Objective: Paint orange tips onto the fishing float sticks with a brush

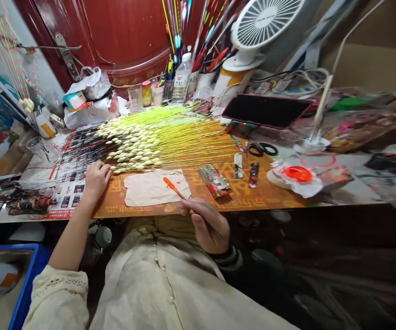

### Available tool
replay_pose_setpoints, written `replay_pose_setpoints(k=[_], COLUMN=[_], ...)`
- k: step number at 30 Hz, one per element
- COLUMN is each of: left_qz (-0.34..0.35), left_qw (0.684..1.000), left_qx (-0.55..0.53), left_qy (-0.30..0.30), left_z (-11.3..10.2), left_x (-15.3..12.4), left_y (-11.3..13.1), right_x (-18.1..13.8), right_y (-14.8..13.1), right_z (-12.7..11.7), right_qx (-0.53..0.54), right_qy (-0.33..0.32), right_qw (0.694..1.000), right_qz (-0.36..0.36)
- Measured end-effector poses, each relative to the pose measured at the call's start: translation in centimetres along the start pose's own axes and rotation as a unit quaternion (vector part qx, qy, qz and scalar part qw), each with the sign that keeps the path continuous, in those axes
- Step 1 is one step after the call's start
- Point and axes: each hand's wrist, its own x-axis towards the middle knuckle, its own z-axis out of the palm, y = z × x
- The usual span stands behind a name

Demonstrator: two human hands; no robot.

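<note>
My right hand [208,225] is at the table's near edge, fingers closed round a thin brush with an orange tip [172,186]. The tip hovers over a beige cloth [154,187]. My left hand [96,178] rests at the near left end of a row of several fishing floats [139,146] with pale bulb bodies and yellow-green stems, fingers curled on the bodies. The stems fan out to the right across the orange table [191,201].
A lid of orange paint [297,173] sits on white wrap at the right. Scissors [262,148], a phone [266,110], a white fan [264,23], cups of brushes [198,80] and a water bottle [181,78] crowd the back. A blue bin [29,284] stands lower left.
</note>
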Motion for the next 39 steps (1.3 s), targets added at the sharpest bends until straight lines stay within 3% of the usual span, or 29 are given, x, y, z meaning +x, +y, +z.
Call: replay_pose_setpoints(k=[4, 10, 16, 20, 23, 31, 36, 39], left_qz=[0.015, 0.059, 0.056, 0.09, 0.098, -0.026, -0.069, -0.026], left_qw=[0.995, 0.985, 0.986, 0.986, 0.99, 0.998, 0.995, 0.997], left_qx=[-0.077, -0.13, -0.137, -0.131, -0.099, -0.048, -0.003, -0.032], left_qy=[0.064, 0.098, 0.076, 0.057, 0.032, 0.028, 0.071, 0.071], left_z=[-1.4, -2.2, -2.4, -2.3, -2.2, -2.9, -3.3, -3.4], left_x=[-0.3, -3.1, -6.2, -7.6, -8.9, -12.4, -12.6, -12.9], left_y=[1.6, 6.5, 8.9, 8.3, 6.5, 0.6, 1.3, 3.5], right_x=[0.5, 1.6, 1.2, 0.8, 0.2, -0.9, -0.9, -0.7], right_y=[0.0, 0.6, 2.1, 2.5, 2.9, 4.2, 4.4, 4.1], right_z=[-0.5, -1.0, -0.9, -0.4, -0.3, -0.3, 0.1, 0.2], right_qx=[-0.025, -0.113, -0.237, -0.268, -0.286, -0.307, -0.306, -0.32], right_qy=[-0.025, -0.074, -0.044, -0.029, -0.005, 0.044, 0.045, 0.028], right_qw=[0.996, 0.972, 0.958, 0.955, 0.951, 0.947, 0.947, 0.943], right_qz=[-0.078, -0.193, -0.153, -0.122, -0.12, -0.081, -0.093, -0.089])
